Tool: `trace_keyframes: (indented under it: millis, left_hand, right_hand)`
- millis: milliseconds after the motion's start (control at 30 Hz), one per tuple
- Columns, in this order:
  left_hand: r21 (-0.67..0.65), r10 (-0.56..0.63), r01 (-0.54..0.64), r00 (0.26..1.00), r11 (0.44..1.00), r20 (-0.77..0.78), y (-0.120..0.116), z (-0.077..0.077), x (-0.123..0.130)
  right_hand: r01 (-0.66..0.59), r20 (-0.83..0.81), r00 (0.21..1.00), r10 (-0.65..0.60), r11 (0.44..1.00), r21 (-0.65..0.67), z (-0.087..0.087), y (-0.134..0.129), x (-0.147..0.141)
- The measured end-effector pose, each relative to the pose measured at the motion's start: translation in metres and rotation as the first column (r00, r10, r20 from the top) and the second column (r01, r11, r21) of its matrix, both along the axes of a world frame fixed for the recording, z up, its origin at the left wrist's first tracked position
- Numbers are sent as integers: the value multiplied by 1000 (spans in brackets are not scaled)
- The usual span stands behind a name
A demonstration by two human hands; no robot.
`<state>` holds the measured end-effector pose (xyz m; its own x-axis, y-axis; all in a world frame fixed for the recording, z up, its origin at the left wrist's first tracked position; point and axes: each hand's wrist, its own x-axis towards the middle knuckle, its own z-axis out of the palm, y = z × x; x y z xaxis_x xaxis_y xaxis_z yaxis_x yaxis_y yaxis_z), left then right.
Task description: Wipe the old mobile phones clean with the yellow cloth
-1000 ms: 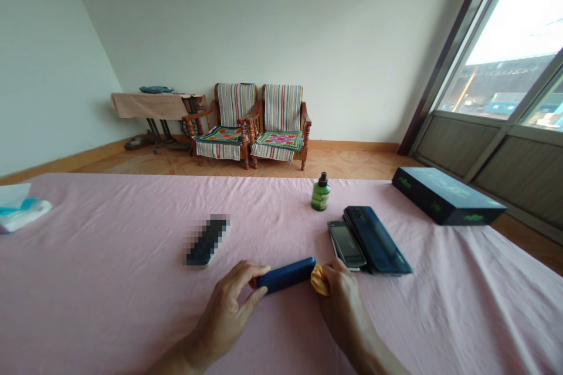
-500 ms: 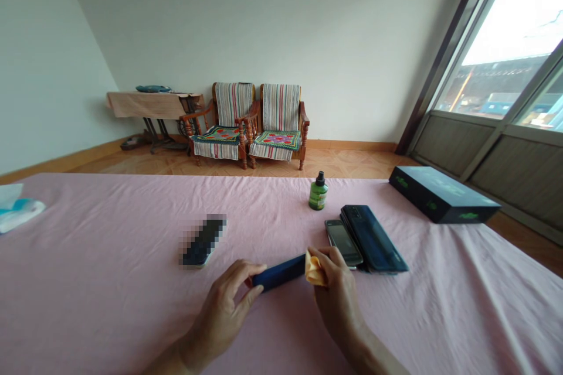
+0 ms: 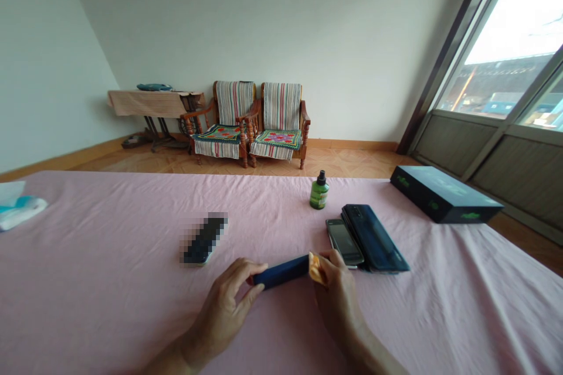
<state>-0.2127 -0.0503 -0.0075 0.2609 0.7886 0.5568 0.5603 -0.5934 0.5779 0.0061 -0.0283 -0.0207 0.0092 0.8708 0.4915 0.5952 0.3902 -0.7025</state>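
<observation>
My left hand (image 3: 231, 293) grips the left end of a dark blue phone (image 3: 284, 271), thumb in front and fingers behind. The phone is tilted, so mostly a narrow blue face shows. Closed around a folded yellow-orange cloth (image 3: 317, 268), my right hand (image 3: 336, 287) is at the phone's right end, where the cloth meets it. Just beyond that hand lie a small grey-black phone (image 3: 345, 242) and a dark blue phone (image 3: 373, 237) on top of a stack. Another phone (image 3: 206, 240), blurred by pixels, lies to the left.
A green bottle with a black cap (image 3: 319, 190) stands near the far edge of the pink-covered surface (image 3: 109, 281). A black box (image 3: 444, 193) is at the far right, a tissue pack (image 3: 21, 211) at the far left. Two wooden chairs (image 3: 281, 111) stand beyond.
The cloth in my right hand has shifted slightly and shows a different fold at the phone's right end. My left hand keeps its hold; the view has moved a little.
</observation>
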Motion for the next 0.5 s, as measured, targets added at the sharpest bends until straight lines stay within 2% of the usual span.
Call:
trace_keyframes:
  millis: [167, 333, 500]
  left_hand:
    - [13, 2, -2, 1000, 1000, 8, 0, 0, 0]
    - [-14, -4, 4, 1000, 1000, 5, 0, 1, 1]
    - [-14, -8, 8, 1000, 1000, 12, -1, 1, 0]
  right_hand:
    - [1, -5, 1000, -1, 1000, -8, -2, 0, 1]
    - [-35, 4, 999, 35, 992, 120, 0, -3, 1]
    - [8, 57, 998, -11, 999, 53, 1, 1, 5]
